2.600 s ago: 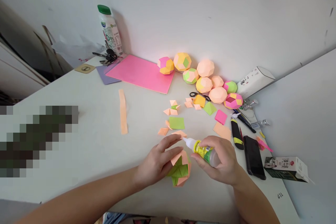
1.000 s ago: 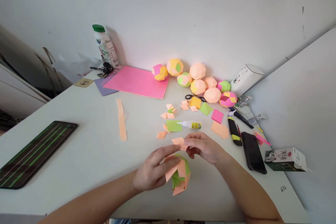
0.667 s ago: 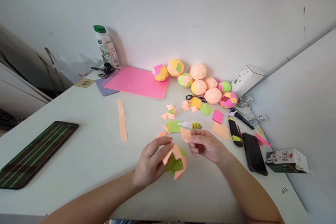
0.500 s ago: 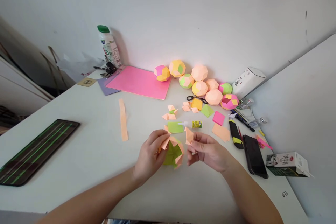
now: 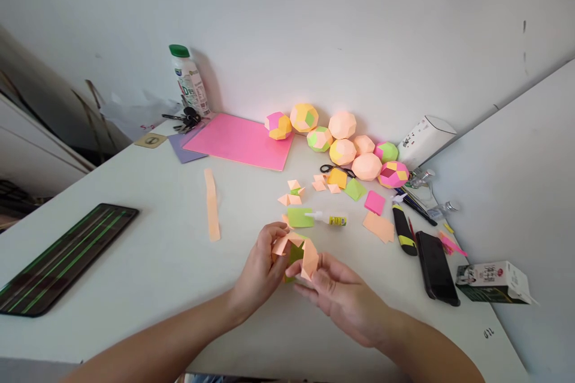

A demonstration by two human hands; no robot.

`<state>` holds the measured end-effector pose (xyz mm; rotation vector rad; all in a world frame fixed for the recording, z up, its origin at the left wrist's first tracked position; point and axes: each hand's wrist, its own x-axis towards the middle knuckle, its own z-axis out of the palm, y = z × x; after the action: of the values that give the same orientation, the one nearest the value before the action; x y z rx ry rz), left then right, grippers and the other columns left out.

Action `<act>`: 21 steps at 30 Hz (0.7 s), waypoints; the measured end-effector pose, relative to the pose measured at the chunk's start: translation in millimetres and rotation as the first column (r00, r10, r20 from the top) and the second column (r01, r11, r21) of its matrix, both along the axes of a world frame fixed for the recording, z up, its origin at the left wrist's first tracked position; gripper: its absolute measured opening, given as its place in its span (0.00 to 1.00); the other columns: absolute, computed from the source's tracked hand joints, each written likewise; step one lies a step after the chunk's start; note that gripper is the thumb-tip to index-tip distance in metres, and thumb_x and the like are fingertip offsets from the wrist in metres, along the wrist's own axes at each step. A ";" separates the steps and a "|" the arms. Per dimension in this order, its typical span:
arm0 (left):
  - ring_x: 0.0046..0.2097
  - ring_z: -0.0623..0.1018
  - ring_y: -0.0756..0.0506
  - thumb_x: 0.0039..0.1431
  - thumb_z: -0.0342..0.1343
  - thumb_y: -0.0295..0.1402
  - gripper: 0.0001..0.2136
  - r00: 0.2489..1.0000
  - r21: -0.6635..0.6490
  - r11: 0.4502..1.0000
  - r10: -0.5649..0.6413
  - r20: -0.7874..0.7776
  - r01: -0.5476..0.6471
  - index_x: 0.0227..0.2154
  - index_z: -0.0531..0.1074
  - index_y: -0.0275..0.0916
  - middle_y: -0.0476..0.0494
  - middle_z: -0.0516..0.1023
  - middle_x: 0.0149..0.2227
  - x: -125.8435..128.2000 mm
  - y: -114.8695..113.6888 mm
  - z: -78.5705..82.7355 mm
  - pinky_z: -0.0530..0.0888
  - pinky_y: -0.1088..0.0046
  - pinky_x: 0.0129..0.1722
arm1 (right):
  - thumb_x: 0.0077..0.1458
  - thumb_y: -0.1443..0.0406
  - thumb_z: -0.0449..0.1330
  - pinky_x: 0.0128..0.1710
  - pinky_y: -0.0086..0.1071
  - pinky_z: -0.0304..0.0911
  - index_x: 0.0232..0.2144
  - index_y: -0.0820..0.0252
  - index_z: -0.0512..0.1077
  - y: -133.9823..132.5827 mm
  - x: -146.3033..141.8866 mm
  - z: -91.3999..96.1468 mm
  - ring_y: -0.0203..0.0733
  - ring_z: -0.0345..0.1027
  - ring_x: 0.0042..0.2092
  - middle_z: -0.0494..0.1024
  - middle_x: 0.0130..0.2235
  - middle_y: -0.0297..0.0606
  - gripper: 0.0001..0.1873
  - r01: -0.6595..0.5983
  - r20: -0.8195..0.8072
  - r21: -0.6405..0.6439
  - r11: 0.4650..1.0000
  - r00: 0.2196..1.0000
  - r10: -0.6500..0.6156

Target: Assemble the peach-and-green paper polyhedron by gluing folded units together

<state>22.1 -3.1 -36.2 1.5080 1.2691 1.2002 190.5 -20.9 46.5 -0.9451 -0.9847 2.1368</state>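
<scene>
A partly built paper ball (image 5: 294, 240), peach outside and green inside, is held between my hands above the table. My left hand (image 5: 262, 260) is closed around its left side. On the opposite side, my right hand (image 5: 344, 296) pinches a folded peach paper piece (image 5: 309, 260) at the ball's right edge; whether the piece is joined to it I cannot tell. The ball's lower part is hidden by my fingers. Just beyond lie a green paper sheet (image 5: 300, 218) and a small glue bottle (image 5: 335, 220), its nozzle pointing left.
Several finished paper balls (image 5: 342, 152) line the wall beside scissors (image 5: 332, 170) and small folded pieces (image 5: 294, 191). A pink sheet (image 5: 238, 143) and a peach strip (image 5: 212, 206) lie to the left. On the right are a utility knife (image 5: 404, 230), a phone (image 5: 435, 269) and a carton (image 5: 492, 281).
My right hand has moved left and down, bringing the folded peach piece from beside the ball to its right edge. My left hand keeps its hold.
</scene>
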 end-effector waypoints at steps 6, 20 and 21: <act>0.49 0.72 0.44 0.62 0.48 0.30 0.09 0.984 0.045 0.983 -0.178 0.030 0.177 0.45 0.56 0.43 0.38 0.63 0.53 2.9 -1.4 0.8 0.75 0.61 0.44 | 0.60 0.54 0.56 0.55 0.40 0.53 0.42 0.51 0.69 10.7 -6.7 -19.2 0.43 0.62 0.51 0.70 0.49 0.38 0.12 0.156 0.008 0.250 0.956 0.987 -0.164; 0.51 0.71 0.40 0.53 0.62 0.42 0.32 0.947 0.139 0.953 -0.287 0.144 0.268 0.56 0.50 0.47 0.37 0.63 0.52 -1.0 6.7 0.7 0.74 0.57 0.47 | 0.58 0.58 0.58 0.40 0.38 0.63 0.35 0.56 0.70 24.6 -0.2 -14.2 0.42 0.67 0.39 0.72 0.38 0.38 0.08 0.148 -0.171 0.146 0.978 0.978 -0.123; 0.55 0.68 0.37 0.52 0.62 0.45 0.34 0.949 0.163 0.949 -0.292 0.121 0.271 0.58 0.51 0.46 0.36 0.62 0.53 -1.6 7.0 0.9 0.72 0.53 0.50 | 0.58 0.58 0.59 0.38 0.38 0.64 0.35 0.56 0.70 24.7 0.5 -14.4 0.41 0.67 0.38 0.72 0.37 0.37 0.08 0.134 -0.174 0.122 0.984 0.978 -0.111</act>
<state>20.5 4.0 -35.3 1.6128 0.8516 1.2060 191.0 3.9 32.1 -0.7303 -0.9468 1.9853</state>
